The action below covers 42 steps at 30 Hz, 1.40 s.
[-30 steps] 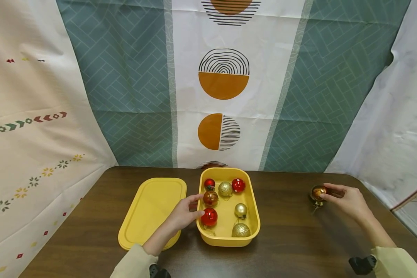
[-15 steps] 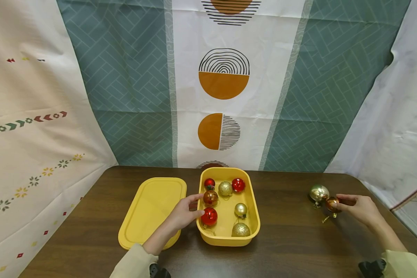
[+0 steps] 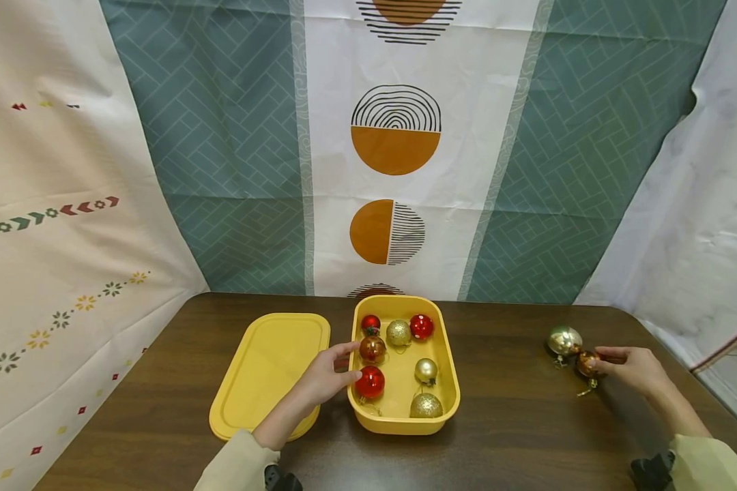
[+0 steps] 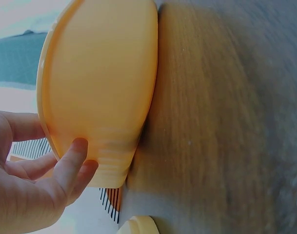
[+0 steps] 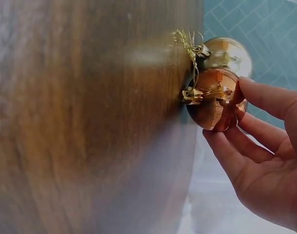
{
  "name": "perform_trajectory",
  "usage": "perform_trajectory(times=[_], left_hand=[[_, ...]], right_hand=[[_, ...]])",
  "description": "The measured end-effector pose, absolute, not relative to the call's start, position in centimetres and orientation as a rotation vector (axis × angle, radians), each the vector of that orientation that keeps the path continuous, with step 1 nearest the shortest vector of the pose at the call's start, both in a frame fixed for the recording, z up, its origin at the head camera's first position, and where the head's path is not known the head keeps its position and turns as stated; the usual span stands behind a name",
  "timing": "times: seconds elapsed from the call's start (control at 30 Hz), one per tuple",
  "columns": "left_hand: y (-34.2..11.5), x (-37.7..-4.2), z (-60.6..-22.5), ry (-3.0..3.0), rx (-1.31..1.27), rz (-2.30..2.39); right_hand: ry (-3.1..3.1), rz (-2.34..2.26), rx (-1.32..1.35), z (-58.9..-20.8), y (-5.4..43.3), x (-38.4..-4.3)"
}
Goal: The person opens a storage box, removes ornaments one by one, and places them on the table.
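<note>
Pinched between thumb and fingers of the right hand point(image 3: 632, 369): a copper ball point(image 3: 584, 364), low at the right part of the dark wooden surface point(image 3: 503, 395), gold cap and cord point(image 3: 588, 390) toward the near side. Just beyond it, on the surface, a larger pale gold ball point(image 3: 565, 339), touching or nearly so. Well apart to the left, gripped at its left wall by the left hand point(image 3: 324, 377), with fingers on both sides of the rim: a yellow box point(image 3: 403, 427). Inside, along the left wall from far to near, a small red ball point(image 3: 370, 322), an amber ball point(image 3: 372, 350) and a glossy red ball point(image 3: 370, 383); elsewhere inside, a far glitter ball point(image 3: 398, 333) beside a white-dotted red ball point(image 3: 421, 327), and, nearer, a satin gold ball point(image 3: 426, 371) beyond a near glitter ball point(image 3: 426, 406). Flat on the surface, left of the box: a yellow lid point(image 3: 273, 372), partly behind the left forearm. Behind everything, a patterned cloth point(image 3: 454, 150) in teal and white.
</note>
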<state>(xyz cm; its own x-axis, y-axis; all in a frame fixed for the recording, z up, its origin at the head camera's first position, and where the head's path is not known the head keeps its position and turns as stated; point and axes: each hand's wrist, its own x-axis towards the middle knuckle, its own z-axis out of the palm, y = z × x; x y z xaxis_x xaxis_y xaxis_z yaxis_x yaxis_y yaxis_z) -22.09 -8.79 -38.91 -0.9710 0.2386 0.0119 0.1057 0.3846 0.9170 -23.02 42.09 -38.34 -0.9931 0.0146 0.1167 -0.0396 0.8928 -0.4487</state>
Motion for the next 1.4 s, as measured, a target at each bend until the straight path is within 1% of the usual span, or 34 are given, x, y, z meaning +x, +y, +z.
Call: perform_trajectory(times=[0.27, 0.57, 0.8, 1.1, 1.4], left_hand=[[-8.7, -22.3, -39.1, 2.492, 0.268, 1.650], [-8.6, -22.2, -39.2, 2.490, 0.276, 1.654], [-8.6, -22.3, -39.2, 2.490, 0.269, 1.651], [-8.8, -22.5, -39.3, 2.476, 0.249, 1.663], [-8.7, -22.5, -39.4, 2.478, 0.244, 1.660]], right_hand=[[-2.943, 0.716, 0.009, -38.3, 42.1, -23.1], [-2.935, 0.732, 0.001, -38.7, 42.2, -22.9], [-2.913, 0.767, -0.009, -37.9, 41.5, -22.3], [-2.866, 0.768, 0.056, -35.8, 38.8, -22.0], [-2.824, 0.872, 0.167, -34.3, 34.5, -22.1]])
